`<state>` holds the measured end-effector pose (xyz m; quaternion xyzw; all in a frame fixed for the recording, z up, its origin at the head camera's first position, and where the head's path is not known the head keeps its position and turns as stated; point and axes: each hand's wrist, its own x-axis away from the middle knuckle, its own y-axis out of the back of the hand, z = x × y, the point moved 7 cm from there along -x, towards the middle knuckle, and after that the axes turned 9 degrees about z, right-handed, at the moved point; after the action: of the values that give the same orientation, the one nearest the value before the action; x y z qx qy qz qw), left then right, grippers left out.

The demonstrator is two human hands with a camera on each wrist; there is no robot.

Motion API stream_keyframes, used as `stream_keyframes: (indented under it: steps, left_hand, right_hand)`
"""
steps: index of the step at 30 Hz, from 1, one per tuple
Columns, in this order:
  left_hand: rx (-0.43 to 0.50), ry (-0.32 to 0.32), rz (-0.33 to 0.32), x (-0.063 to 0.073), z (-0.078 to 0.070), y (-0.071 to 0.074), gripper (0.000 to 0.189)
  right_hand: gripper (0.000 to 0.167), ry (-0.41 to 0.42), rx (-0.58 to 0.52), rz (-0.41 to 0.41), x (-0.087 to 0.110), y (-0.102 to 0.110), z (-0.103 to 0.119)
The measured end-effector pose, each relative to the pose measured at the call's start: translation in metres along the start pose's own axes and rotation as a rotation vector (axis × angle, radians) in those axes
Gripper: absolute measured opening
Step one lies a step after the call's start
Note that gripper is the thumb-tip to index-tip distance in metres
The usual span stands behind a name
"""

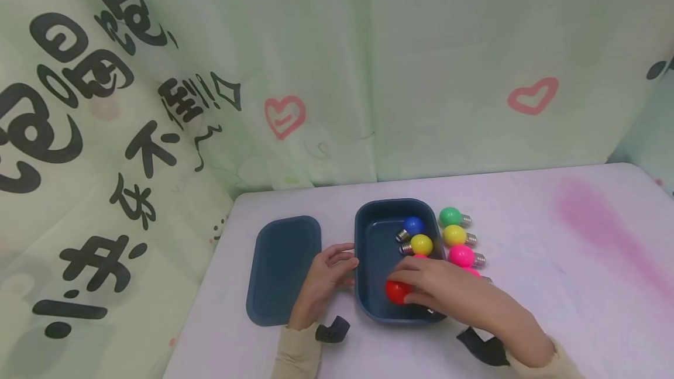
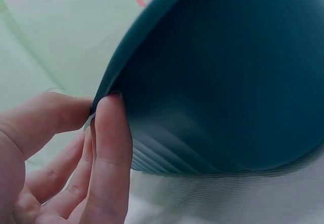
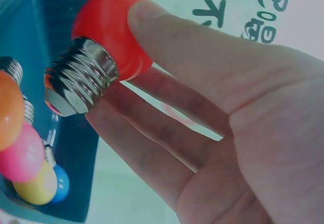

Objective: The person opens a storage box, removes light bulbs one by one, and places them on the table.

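My right hand [image 1: 453, 292] pinches a red light bulb [image 3: 114, 31] between thumb and fingers, over the near part of a dark blue box [image 1: 378, 262]. The bulb's silver screw base [image 3: 83, 77] sticks out from the grip in the right wrist view. In the box lie a blue bulb [image 1: 413, 225], a yellow bulb [image 1: 422, 244], a pink bulb [image 3: 23, 153] and an orange bulb [image 3: 9, 112]. At the box's left side, my left hand [image 1: 329, 276] pinches the rim [image 2: 114, 67] between thumb and finger.
Right of the box lies a column of bulbs: green [image 1: 450, 216], yellow [image 1: 454, 235], pink [image 1: 461, 255], and another pink partly hidden by my right hand. A flat dark blue lid [image 1: 281, 268] lies to the left. A printed curtain [image 1: 447, 75] hangs behind the table.
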<state>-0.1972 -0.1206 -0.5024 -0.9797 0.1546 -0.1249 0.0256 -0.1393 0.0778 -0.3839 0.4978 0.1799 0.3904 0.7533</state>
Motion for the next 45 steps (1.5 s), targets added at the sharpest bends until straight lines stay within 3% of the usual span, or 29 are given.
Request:
stream_keyframes:
  steps: [7, 18, 38, 45]
  left_hand:
    - [0.013, -0.01, 0.008, 0.0, -0.001, -0.001, 0.048]
    - [0.015, -0.004, 0.015, 0.0, -0.003, -0.002, 0.048]
    - [0.022, -0.001, 0.017, -0.001, -0.001, -0.001, 0.048]
    - [0.008, -0.002, 0.013, 0.0, -0.001, -0.001, 0.048]
  right_hand:
    - [0.036, -0.035, -0.057, 0.015, 0.013, 0.007, -0.007]
    - [0.042, -0.11, -0.048, 0.0, 0.035, 0.012, -0.024]
    - [0.042, -0.139, 0.008, -0.013, 0.064, 0.006, -0.051]
    - [0.045, -0.193, 0.005, 0.021, 0.071, -0.001, -0.06]
